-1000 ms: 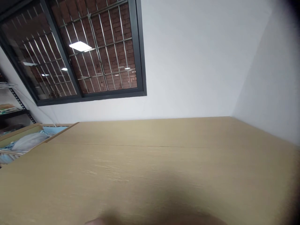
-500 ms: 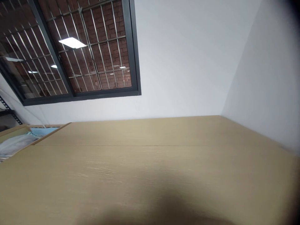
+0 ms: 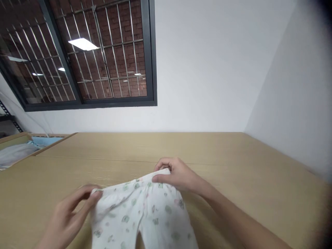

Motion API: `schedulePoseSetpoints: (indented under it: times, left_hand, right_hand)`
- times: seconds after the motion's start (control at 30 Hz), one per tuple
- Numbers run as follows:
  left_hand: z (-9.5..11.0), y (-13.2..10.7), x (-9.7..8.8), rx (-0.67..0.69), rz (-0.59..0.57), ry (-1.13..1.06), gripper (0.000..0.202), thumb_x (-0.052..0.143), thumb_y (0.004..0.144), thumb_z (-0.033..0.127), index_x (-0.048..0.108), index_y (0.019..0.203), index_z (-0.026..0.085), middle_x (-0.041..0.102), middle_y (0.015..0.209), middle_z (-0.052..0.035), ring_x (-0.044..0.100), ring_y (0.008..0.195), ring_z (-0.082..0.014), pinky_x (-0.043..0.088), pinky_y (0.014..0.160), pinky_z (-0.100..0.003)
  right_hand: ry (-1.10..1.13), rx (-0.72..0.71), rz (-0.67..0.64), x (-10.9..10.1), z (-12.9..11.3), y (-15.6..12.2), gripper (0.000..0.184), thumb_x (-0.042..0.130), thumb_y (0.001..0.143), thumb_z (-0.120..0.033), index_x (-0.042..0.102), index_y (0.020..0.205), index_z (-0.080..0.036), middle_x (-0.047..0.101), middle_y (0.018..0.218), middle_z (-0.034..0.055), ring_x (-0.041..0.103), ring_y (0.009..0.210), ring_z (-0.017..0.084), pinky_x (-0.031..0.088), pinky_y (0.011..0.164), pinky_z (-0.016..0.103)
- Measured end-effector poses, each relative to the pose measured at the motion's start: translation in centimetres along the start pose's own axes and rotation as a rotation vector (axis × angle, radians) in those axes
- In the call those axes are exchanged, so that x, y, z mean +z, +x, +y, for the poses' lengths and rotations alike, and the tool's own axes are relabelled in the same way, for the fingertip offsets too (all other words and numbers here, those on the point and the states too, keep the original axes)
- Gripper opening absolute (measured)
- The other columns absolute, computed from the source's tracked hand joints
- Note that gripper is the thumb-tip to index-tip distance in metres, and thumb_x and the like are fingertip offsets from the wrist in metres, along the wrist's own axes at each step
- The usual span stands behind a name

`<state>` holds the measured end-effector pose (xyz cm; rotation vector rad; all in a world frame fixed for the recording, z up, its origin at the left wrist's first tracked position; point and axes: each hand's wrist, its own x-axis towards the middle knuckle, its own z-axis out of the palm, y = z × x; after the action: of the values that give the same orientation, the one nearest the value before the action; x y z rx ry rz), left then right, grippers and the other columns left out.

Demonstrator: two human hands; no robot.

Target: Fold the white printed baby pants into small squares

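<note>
Setting: a pale wood surface (image 3: 233, 155) running back to a white wall (image 3: 207, 69). A dark-framed, barred window (image 3: 77, 52) fills the upper left of the frame, with brick behind it and ceiling lights reflected in the glass.

Item 1: pants (image 3: 140, 214), small, white with a green print. They lie at lower centre, with the waistband lifted and the two legs running down out of the bottom edge. The long axis runs from the waistband towards the bottom of the frame. The waistband itself slants from lower left up to the right, stretched between the two hands.

Item 2: right hand (image 3: 178, 176), centre frame. It is closed in a pinch on the upper right end of the waistband, thumb below and fingers curled over. The forearm enters from lower right.

Item 3: left hand (image 3: 66, 216), lower left. Its fingers are drawn together on the lower left end of the waistband; this reads as a grip, though the fingertips are blurred.

Both hands are on the pants, one at each end of the waistband.

Item 4: box (image 3: 52, 143), at the left edge and well apart from the hands, holding pale cloth (image 3: 12, 154).

Obstructions: nothing lies on the surface between the hands and the wall.
</note>
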<state>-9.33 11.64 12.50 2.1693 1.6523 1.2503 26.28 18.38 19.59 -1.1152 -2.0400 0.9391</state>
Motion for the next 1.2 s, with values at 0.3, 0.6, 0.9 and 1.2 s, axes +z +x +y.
schedulePoseSetpoints:
  times: [0.3, 0.6, 0.9, 1.2]
  left_hand:
    - [-4.7, 9.7, 11.5, -0.084, -0.219, -0.054, 0.033, 0.05, 0.095, 0.049, 0.066, 0.101, 0.021, 0.069, 0.094, -0.0037, 0.063, 0.076, -0.019, 0.049, 0.07, -0.03]
    - [-9.2, 13.7, 17.9, -0.124, -0.153, 0.085, 0.01, 0.056, 0.091, 0.029, 0.063, 0.093, 0.022, 0.067, 0.085, -0.0035, 0.06, 0.075, -0.0183, 0.04, 0.069, -0.029]
    - [-12.1, 13.8, 19.9, -0.063, -0.197, -0.01, 0.023, 0.053, 0.093, 0.042, 0.062, 0.095, 0.022, 0.063, 0.075, 0.0012, 0.06, 0.068, -0.0172, 0.045, 0.065, -0.028]
    - [-12.2, 13.2, 19.8, -0.02, -0.196, 0.016, 0.029, 0.047, 0.096, 0.044, 0.063, 0.103, 0.021, 0.066, 0.087, -0.0034, 0.062, 0.082, -0.0215, 0.048, 0.076, -0.034]
  right_hand:
    - [-0.248, 0.009, 0.043, -0.5, 12.1, 5.8, 0.026, 0.049, 0.094, -0.021, 0.073, 0.104, -0.019, 0.073, 0.114, 0.0087, 0.066, 0.1, 0.024, 0.049, 0.082, 0.032]
    - [-0.388, -0.025, 0.175, 1.4, 19.4, 9.8, 0.013, 0.055, 0.092, -0.018, 0.067, 0.097, -0.017, 0.07, 0.094, 0.0071, 0.062, 0.092, 0.022, 0.045, 0.082, 0.031]
    - [-0.545, -0.073, 0.229, 1.9, 22.7, 10.4, 0.014, 0.053, 0.099, -0.021, 0.066, 0.097, -0.018, 0.068, 0.101, 0.0083, 0.06, 0.098, 0.022, 0.04, 0.09, 0.035]
    - [-0.635, -0.055, 0.247, 2.3, 22.6, 10.0, 0.021, 0.047, 0.103, -0.024, 0.067, 0.103, -0.019, 0.066, 0.105, 0.0092, 0.059, 0.1, 0.022, 0.04, 0.093, 0.036]
